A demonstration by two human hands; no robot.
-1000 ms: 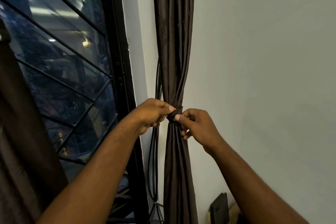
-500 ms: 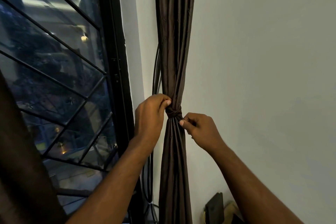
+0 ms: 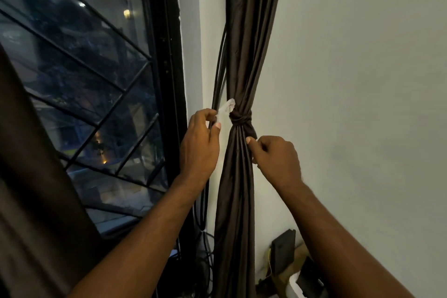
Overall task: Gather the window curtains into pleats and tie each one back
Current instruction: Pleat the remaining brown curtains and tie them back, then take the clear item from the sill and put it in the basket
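Several black cables (image 3: 219, 68) beside curtain (image 3: 251, 31)

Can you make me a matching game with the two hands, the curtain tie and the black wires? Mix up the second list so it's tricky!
Things
1. left hand
2. right hand
3. tie
4. black wires

What goes with them
A. wrapped round the gathered curtain
B. hang beside the curtain, on the window side
C. pinches a pale scrap
D. holds the curtain just below the tie

Pairs: 1-C, 2-D, 3-A, 4-B
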